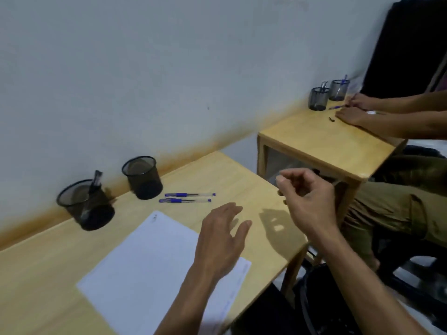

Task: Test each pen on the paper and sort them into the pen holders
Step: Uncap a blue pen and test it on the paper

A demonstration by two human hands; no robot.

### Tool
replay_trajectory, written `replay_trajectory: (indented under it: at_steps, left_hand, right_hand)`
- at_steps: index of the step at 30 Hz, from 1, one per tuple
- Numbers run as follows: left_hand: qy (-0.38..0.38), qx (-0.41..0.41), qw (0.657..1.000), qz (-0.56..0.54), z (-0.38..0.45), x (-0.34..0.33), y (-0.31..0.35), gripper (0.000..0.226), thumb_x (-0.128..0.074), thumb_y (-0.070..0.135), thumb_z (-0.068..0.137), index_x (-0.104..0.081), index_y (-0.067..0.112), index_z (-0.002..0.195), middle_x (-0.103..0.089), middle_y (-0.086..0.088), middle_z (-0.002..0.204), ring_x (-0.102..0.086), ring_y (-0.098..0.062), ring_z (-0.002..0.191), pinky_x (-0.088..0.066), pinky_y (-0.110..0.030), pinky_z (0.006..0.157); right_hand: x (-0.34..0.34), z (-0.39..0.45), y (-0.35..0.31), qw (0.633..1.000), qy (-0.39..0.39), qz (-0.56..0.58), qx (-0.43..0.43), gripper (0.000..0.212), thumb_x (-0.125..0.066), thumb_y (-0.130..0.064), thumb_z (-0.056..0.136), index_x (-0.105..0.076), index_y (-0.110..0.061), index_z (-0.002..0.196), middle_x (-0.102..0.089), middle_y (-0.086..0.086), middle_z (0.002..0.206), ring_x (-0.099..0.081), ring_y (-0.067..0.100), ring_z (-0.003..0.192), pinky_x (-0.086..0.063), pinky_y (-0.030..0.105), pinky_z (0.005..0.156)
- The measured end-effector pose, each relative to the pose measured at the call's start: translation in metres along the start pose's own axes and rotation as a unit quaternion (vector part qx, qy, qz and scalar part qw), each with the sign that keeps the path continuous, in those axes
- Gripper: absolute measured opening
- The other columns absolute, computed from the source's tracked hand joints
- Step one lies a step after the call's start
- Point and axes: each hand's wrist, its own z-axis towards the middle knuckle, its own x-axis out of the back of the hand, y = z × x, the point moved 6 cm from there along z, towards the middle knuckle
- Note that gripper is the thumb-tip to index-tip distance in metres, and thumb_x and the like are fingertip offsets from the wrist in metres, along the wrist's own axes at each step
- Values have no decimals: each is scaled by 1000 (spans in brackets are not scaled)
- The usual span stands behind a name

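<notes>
To my right, another person (399,204) sits at a second table (326,143) carrying two mesh cups (329,95).

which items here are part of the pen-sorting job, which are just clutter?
Job: two blue pens lying on the near table; paper; left holder with a dark pen in it; right holder; left hand and right hand, both holding nothing.

Not ours: second table with two holders, another person's hands.

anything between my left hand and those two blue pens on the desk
Nothing visible. The left hand hovers open over the paper's far edge, and only bare desk lies between it and the two blue pens.
</notes>
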Motion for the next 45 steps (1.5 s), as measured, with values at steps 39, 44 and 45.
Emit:
replay_trajectory:
  at_steps: [39,44,45]
  left_hand:
    - [351,77,889,283,-100,175,-53,17,-59,30,92,-69,19,100,-70,4,99,-62,-16,92,-44,-33,87]
    - [377,70,876,292,-91,184,-41,27,-67,29,90,-67,19,115,-65,1,103,-58,-15,94,-49,-35,78]
    - [347,53,881,317,-86,181,-41,28,-64,31,91,-68,21,117,-67,1,106,-57,-15,96,-49,-36,78]
  right_hand:
    - [-206,-66,-64,884,-461,65,39,15,-84,-13,82,-75,-20,91,-75,1,72,-72,10,64,-54,21,59]
    - [-200,-52,-57,895,-439,75,19,16,-88,-13,77,-74,-17,84,-76,6,73,-73,16,66,-54,22,60]
    - [-199,-51,-56,894,-442,77,16,16,-88,-14,77,-74,-17,84,-76,6,73,-74,17,67,-55,23,60]
